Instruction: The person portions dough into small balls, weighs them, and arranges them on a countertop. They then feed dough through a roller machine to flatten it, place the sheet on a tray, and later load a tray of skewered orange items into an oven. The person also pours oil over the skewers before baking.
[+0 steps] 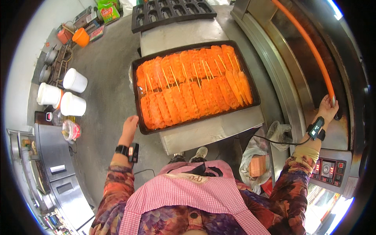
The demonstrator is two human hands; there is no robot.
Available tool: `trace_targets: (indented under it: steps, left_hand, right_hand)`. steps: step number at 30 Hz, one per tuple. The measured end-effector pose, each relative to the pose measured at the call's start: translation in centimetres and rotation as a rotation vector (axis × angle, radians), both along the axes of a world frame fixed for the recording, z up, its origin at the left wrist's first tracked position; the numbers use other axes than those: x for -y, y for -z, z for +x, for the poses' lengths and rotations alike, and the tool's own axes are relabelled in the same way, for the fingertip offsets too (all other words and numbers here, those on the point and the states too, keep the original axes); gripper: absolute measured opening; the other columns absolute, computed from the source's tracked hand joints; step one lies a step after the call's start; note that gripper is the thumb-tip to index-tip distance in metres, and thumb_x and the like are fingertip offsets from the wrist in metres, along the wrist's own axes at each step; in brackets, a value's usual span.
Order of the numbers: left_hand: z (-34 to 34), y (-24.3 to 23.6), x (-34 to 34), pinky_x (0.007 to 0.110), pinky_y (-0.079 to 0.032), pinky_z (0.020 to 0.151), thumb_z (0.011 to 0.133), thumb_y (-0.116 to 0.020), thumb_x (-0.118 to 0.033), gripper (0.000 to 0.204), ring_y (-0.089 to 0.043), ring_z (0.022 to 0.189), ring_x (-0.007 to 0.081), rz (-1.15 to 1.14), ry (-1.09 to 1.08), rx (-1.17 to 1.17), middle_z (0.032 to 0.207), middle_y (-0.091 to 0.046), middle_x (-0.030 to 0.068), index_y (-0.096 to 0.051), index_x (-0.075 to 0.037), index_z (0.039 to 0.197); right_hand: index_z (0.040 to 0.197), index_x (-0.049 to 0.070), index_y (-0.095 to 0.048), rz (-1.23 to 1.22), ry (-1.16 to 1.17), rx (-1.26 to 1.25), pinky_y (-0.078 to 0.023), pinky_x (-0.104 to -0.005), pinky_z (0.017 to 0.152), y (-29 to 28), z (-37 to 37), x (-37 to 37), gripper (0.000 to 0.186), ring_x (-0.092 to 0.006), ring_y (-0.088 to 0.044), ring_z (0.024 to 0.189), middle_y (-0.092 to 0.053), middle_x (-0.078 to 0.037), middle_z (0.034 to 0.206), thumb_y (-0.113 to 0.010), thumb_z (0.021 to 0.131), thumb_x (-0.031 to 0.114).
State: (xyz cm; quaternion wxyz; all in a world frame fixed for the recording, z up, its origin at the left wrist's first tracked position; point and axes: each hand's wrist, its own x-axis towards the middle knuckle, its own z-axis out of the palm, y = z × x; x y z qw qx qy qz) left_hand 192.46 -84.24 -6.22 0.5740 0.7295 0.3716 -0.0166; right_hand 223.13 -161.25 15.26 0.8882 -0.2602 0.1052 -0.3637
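Note:
My right hand is closed round the near end of a long orange handle on the oven door. My left hand is held beside the near left corner of a dark baking tray, its fingers curled with nothing seen in them. Whether it touches the rim I cannot tell. Two rows of orange-red coated skewered pieces fill the tray, thin wooden sticks pointing toward the middle. A few smoother orange pieces lie at the right end.
The tray stands on a pale-topped table, with a black moulded pan behind. White buckets stand on the left by a steel cabinet. A plastic bag holding a brown block and an oven control panel are at right.

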Motion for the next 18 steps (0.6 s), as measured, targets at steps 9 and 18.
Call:
trace_targets:
  steps: [9,18]
  left_hand:
    - [5.3,-1.2,-2.0,0.030,-0.047,0.059,0.090,-0.048,-0.018,0.022,-0.057,0.067,0.0149,-0.012,0.208,-0.124,0.082,-0.060,0.0056,-0.054,-0.001,0.103]
    - [5.1,-0.6,-2.7,0.030,-0.050,0.054,0.091,-0.049,-0.020,0.025,-0.058,0.063,0.0157,0.031,0.297,-0.099,0.084,-0.060,0.0076,-0.050,0.000,0.106]
  right_hand:
    - [0.091,0.005,-0.061,-0.078,-0.113,0.104,-0.048,-0.0393,0.091,7.0,-8.1,-11.4,0.015,-0.0225,-0.061,0.095,-0.065,-0.007,0.099,-0.061,0.085,0.019]
    - [0.097,0.001,-0.058,0.247,-0.211,-0.109,-0.041,-0.0469,0.100,15.8,-12.3,-17.1,0.020,-0.0248,-0.058,0.101,-0.064,-0.008,0.099,-0.062,0.081,0.012]
